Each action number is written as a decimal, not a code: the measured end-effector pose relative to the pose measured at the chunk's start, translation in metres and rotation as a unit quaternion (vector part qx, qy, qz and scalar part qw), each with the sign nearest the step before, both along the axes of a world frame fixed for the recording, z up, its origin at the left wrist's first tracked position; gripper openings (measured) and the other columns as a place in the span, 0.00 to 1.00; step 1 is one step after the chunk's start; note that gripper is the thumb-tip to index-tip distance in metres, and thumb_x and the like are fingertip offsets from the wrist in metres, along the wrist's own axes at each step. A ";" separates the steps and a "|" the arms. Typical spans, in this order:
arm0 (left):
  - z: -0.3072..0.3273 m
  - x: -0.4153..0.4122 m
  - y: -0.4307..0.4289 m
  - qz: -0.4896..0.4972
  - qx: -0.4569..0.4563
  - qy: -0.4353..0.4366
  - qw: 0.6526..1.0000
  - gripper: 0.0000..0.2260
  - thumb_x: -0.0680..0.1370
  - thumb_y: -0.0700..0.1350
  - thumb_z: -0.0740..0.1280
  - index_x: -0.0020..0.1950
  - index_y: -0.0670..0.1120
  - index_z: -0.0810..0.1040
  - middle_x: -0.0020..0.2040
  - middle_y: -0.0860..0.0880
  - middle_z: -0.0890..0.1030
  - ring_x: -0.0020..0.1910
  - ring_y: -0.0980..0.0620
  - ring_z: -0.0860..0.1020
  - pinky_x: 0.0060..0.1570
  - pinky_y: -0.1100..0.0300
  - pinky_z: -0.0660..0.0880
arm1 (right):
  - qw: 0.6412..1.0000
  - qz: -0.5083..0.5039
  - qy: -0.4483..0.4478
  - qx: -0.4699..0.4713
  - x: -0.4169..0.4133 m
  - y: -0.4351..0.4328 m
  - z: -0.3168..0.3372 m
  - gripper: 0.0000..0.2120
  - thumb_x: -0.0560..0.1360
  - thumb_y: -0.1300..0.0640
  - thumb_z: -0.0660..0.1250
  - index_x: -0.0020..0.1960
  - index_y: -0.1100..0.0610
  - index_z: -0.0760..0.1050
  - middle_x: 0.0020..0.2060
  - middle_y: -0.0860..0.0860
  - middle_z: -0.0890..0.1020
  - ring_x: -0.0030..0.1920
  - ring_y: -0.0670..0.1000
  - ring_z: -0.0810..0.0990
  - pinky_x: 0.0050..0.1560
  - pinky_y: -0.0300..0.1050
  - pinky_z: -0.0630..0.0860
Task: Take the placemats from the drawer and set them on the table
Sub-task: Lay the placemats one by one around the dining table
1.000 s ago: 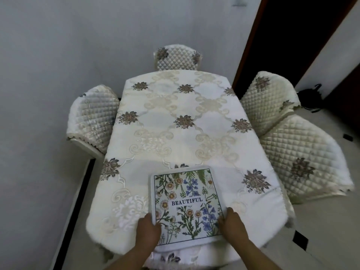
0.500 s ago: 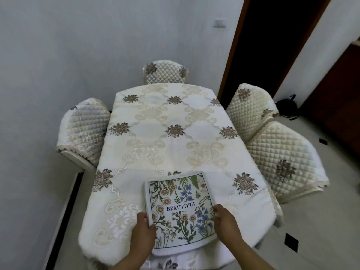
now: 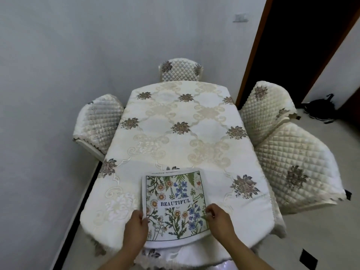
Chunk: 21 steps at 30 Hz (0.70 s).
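A square floral placemat (image 3: 175,199) printed with the word BEAUTIFUL lies flat at the near end of the table (image 3: 175,145), which is draped in a cream embroidered cloth. A second mat's edge peeks out under its far side. My left hand (image 3: 136,228) pinches the mat's left edge near the front corner. My right hand (image 3: 220,219) pinches the right edge at about the same height. The mat's front edge sits right at the table's near rim.
Quilted cream chairs surround the table: one on the left (image 3: 97,121), one at the far end (image 3: 181,71), two on the right (image 3: 266,110) (image 3: 296,178). A white wall runs along the left. A dark doorway (image 3: 292,45) opens at the back right.
The view has tilted up and pulled back, so the table sits lower in frame. Both hands have stayed on the placemat's side edges, fingers now curled into a pinch.
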<state>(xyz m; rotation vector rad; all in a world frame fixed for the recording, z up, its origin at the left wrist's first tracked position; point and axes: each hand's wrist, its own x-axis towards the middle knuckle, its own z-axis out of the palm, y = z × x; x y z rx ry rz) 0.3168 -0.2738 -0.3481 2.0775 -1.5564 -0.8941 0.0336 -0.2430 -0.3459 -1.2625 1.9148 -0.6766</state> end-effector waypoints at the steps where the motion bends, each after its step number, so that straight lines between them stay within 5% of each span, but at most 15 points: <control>1: 0.005 -0.003 0.003 -0.001 -0.019 0.001 1.000 0.05 0.80 0.40 0.64 0.45 0.45 0.70 0.35 0.46 0.78 0.34 0.48 0.77 0.32 0.57 0.69 | 1.000 0.006 -0.007 -0.010 -0.008 0.001 0.002 0.02 0.76 0.62 0.66 0.45 0.56 0.76 0.39 0.51 0.83 0.42 0.49 0.81 0.41 0.40 0.75; 11: 0.056 -0.068 0.017 0.005 -0.155 0.021 0.988 0.02 0.82 0.49 0.60 0.50 0.54 0.68 0.37 0.52 0.79 0.33 0.54 0.78 0.32 0.54 0.75 | 0.993 0.001 -0.032 -0.110 -0.103 -0.003 0.041 0.09 0.76 0.63 0.64 0.43 0.50 0.76 0.35 0.47 0.80 0.36 0.41 0.76 0.35 0.32 0.68; 21: 0.077 -0.177 -0.043 -0.089 -0.194 0.114 0.970 0.10 0.80 0.40 0.65 0.48 0.57 0.74 0.39 0.52 0.80 0.37 0.54 0.80 0.32 0.61 0.75 | 0.981 -0.137 -0.054 -0.130 -0.211 0.004 0.071 0.10 0.76 0.61 0.66 0.43 0.45 0.78 0.39 0.44 0.83 0.39 0.43 0.80 0.38 0.39 0.75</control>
